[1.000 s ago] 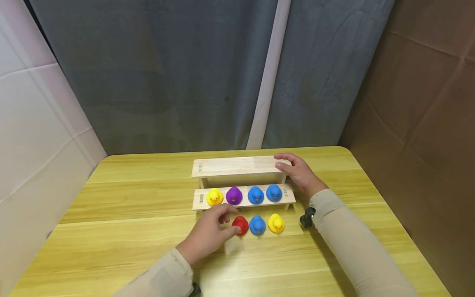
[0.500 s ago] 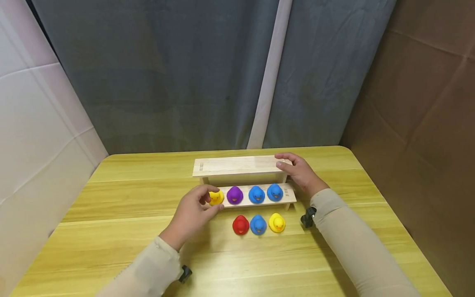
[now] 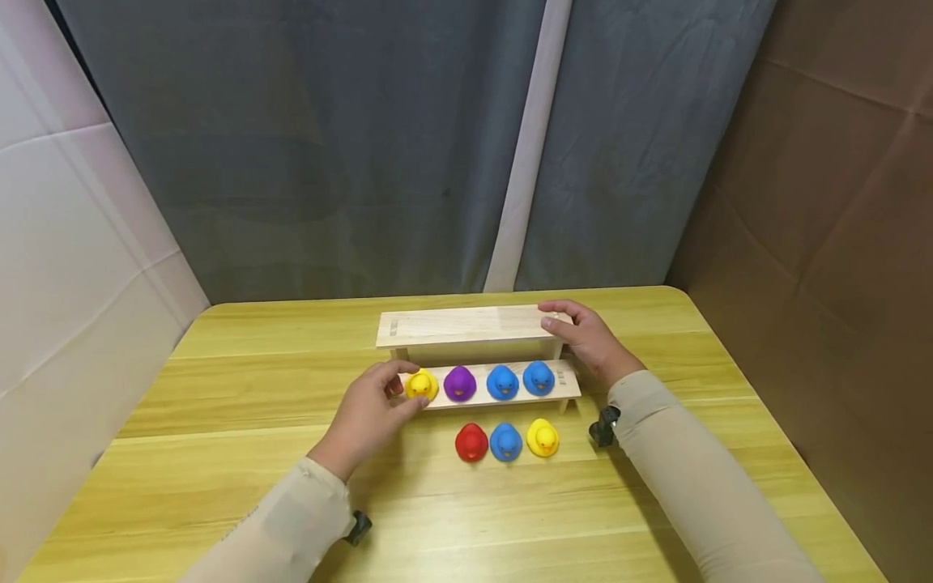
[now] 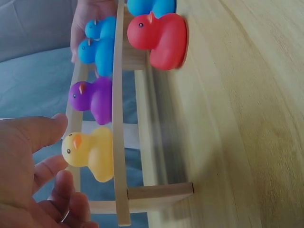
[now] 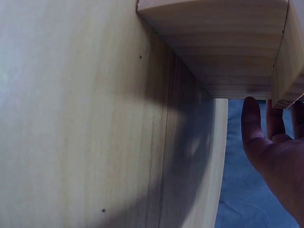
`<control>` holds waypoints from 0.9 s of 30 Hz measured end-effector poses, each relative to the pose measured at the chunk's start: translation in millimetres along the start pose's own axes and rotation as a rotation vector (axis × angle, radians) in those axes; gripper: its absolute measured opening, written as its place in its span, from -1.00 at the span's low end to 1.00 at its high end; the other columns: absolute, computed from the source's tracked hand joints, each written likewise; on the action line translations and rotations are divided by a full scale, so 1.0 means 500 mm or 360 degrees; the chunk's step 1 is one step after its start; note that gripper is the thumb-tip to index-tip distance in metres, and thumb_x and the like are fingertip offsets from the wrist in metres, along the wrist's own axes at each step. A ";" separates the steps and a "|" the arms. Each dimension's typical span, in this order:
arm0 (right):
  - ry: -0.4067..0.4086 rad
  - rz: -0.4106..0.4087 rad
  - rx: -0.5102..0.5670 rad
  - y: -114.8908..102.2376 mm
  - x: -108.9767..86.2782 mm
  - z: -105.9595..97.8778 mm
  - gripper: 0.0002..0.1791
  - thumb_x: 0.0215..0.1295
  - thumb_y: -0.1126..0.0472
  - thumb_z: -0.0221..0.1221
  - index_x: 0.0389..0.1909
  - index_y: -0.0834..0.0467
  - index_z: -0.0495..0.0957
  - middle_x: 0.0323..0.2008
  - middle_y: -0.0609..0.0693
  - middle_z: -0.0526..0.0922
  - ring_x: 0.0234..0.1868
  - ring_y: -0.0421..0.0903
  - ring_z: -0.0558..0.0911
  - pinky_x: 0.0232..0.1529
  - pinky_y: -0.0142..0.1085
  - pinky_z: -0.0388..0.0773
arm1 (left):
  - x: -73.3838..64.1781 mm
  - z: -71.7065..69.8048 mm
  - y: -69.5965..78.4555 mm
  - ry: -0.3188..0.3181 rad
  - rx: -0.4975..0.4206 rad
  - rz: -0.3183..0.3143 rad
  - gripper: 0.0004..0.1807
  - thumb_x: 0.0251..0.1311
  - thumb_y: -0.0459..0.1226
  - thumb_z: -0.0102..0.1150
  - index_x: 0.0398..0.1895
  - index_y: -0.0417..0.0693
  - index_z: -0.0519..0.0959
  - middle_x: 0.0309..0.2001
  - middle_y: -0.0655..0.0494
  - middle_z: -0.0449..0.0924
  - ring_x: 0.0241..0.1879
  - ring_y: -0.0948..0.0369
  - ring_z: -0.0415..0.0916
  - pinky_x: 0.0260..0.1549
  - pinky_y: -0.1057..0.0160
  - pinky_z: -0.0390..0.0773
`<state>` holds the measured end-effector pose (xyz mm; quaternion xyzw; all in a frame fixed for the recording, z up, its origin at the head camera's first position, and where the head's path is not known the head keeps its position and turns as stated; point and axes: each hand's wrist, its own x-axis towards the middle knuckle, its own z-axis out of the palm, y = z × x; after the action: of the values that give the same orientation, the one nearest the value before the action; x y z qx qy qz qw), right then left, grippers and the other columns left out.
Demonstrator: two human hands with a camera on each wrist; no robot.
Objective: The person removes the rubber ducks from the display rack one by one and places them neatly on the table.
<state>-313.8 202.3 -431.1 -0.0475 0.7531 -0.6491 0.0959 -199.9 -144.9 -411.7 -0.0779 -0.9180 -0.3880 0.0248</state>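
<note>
Yellow toy duck [image 3: 421, 386] sits at the left end of the near wooden stand [image 3: 572, 388], with your left grip [image 3: 367, 414] wide around it, can't tell if touching. Your right grip [image 3: 594, 346] holds the far stand [image 3: 466, 326] by its right end. Purple duck [image 3: 460, 385] and two blue ducks [image 3: 503, 385] sit further right; red duck [image 3: 471, 444], third blue duck [image 3: 506, 443], second yellow duck [image 3: 543, 439] are on the table [image 3: 255, 389], nearer you.

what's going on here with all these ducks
A person's left hand is at a yellow duck on the front stand; contact is unclear. The right hand holds the right end of the back stand. A purple duck and two blue ducks share the front stand; three more ducks sit on the table.
</note>
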 end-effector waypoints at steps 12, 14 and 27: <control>0.0004 0.0006 -0.0024 0.001 0.003 0.000 -0.50 0.58 0.07 0.20 0.44 0.09 0.46 0.54 0.10 0.30 0.43 0.21 0.44 0.50 0.16 0.34 | 0.010 0.005 -0.013 -0.0030 0.0086 0.0018 -0.52 0.23 -0.24 0.49 0.20 -0.10 0.63 -0.27 0.03 0.45 -0.29 0.09 0.40 -0.28 0.15 0.44; 0.0003 0.0005 -0.0030 0.002 0.003 -0.001 -0.50 0.58 0.07 0.20 0.44 0.10 0.46 0.55 0.10 0.28 0.43 0.22 0.43 0.51 0.16 0.33 | 0.011 0.005 -0.014 -0.0037 0.0089 0.0018 -0.52 0.23 -0.24 0.49 0.21 -0.10 0.63 -0.27 0.03 0.45 -0.30 0.09 0.40 -0.29 0.16 0.44; 0.0001 -0.0004 -0.0023 0.000 0.002 -0.003 -0.49 0.58 0.07 0.19 0.45 0.13 0.45 0.58 0.10 0.24 0.43 0.25 0.42 0.51 0.18 0.32 | 0.015 0.008 -0.017 -0.0063 0.0128 -0.0007 -0.53 0.26 -0.25 0.47 0.22 -0.12 0.62 -0.28 0.03 0.47 -0.33 0.11 0.40 -0.31 0.17 0.44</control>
<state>-315.2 203.5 -431.0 -0.0490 0.7577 -0.6439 0.0943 -208.9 -147.1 -419.6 -0.0823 -0.9333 -0.3493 0.0088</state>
